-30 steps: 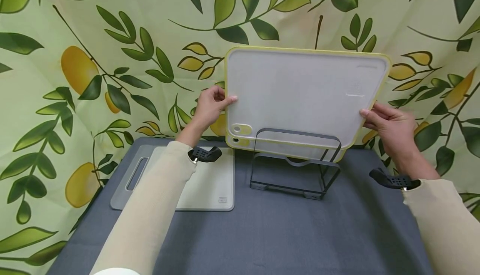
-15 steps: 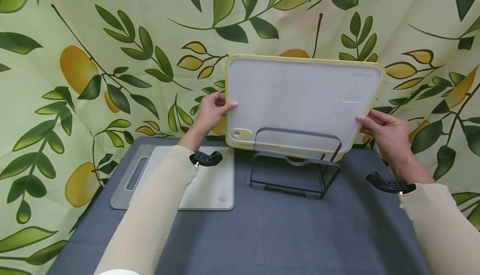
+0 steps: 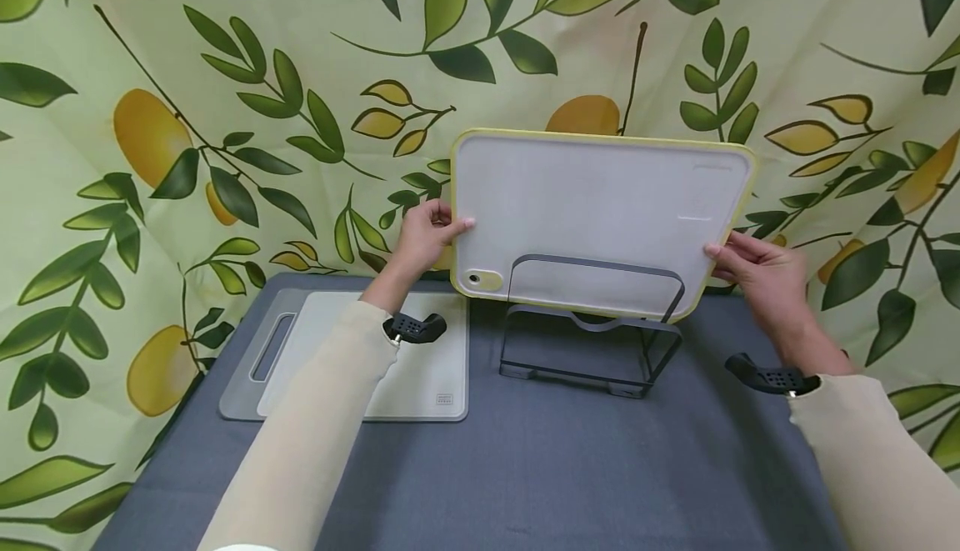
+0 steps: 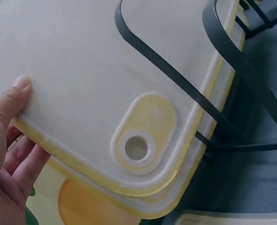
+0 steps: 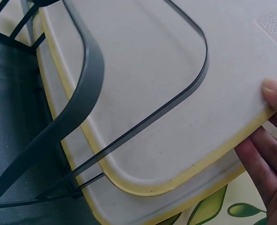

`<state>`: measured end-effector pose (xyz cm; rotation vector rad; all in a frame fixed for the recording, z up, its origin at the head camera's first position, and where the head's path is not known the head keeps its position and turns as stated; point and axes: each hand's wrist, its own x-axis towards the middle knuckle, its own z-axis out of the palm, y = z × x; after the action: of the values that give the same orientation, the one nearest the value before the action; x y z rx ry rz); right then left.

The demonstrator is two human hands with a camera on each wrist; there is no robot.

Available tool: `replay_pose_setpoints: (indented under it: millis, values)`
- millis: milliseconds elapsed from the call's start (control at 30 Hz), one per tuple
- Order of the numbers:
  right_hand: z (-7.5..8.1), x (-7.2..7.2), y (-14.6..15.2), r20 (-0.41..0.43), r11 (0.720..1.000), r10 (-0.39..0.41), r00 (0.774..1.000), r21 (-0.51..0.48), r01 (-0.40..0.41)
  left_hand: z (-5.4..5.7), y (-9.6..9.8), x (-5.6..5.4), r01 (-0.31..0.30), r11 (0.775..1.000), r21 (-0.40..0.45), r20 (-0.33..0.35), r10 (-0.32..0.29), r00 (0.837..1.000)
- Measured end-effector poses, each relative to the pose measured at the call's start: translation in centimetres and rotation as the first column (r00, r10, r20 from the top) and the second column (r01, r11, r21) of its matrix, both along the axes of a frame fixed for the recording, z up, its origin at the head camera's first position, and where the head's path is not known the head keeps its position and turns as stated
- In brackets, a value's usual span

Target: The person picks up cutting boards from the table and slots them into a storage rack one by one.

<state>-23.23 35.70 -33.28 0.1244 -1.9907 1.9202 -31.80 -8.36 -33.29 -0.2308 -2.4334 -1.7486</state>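
A white cutting board [image 3: 592, 209] with a yellow rim stands upright, leaning slightly back, in a dark wire rack [image 4: 166, 69]. My left hand [image 3: 422, 238] pinches its left edge, thumb on the front face and fingers behind. At the opposite edge my right hand [image 3: 768, 276] pinches it in the same way. Both wrist views show a second yellow-rimmed board [image 4: 173, 201] close behind the first, its lower edge sticking out. The front board's lower part sits behind the rack's hoops. A yellow oval with a hole [image 4: 136, 147] marks its lower left corner.
To the left, a white and grey cutting board [image 3: 412, 384] with a slotted handle lies flat on the grey tablecloth [image 3: 525, 476], partly hidden by the left sleeve [image 3: 300, 443]. A leaf-patterned cloth [image 3: 300, 1] hangs close behind the table.
Both hands have lowered the front board into the rack. Its top edge has dropped and its oval corner now covers that of the board behind. The rack has stayed in place.
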Motion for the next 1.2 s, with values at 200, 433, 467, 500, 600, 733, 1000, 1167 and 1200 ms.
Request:
replay_pose_setpoints:
  millis: [200,433,467,500,600,733,1000,1167,1200]
  values:
    - [-1.0,-0.1,0.0,-0.007,1.0,0.006,1.0,-0.012,-0.006,-0.9,0.1,0.1,0.003,1.0,0.008,0.018,-0.003,1.0]
    - [-1.7,-0.2,0.1,0.025,0.998,-0.033,0.999,0.046,0.032,-1.8,0.1,0.2,-0.01,1.0,0.013,0.046,0.009,0.999]
    - [-1.8,-0.2,0.1,0.024,0.998,-0.037,0.999,0.05,0.036,-1.9,0.1,0.2,-0.012,1.0,0.015,0.047,0.012,0.999]
    - [-1.9,-0.2,0.1,0.026,0.998,-0.04,0.999,0.053,0.038,-2.0,0.2,0.2,-0.015,1.0,0.018,0.045,0.014,0.999]
    - [-2.3,-0.2,0.1,0.025,0.998,-0.041,0.999,0.055,0.04,-2.2,0.2,0.2,-0.022,1.0,0.022,0.04,0.021,0.999]
    - [-2.7,-0.2,0.1,0.028,0.998,-0.042,0.999,0.057,0.04,-2.5,0.3,0.1,-0.032,0.999,0.023,0.039,0.031,0.999]
    - [-3.5,0.0,0.4,0.035,0.997,-0.051,0.998,0.061,0.049,-3.1,0.7,0.1,-0.045,0.998,0.032,0.031,0.044,0.999]
    - [-4.1,0.0,0.7,0.047,0.994,-0.067,0.997,0.084,0.063,-3.5,0.8,0.2,-0.032,0.999,0.038,0.041,0.03,0.999]
    - [-4.2,0.0,0.7,0.044,0.994,-0.069,0.997,0.085,0.066,-3.5,0.8,0.3,-0.031,0.999,0.036,0.043,0.03,0.999]
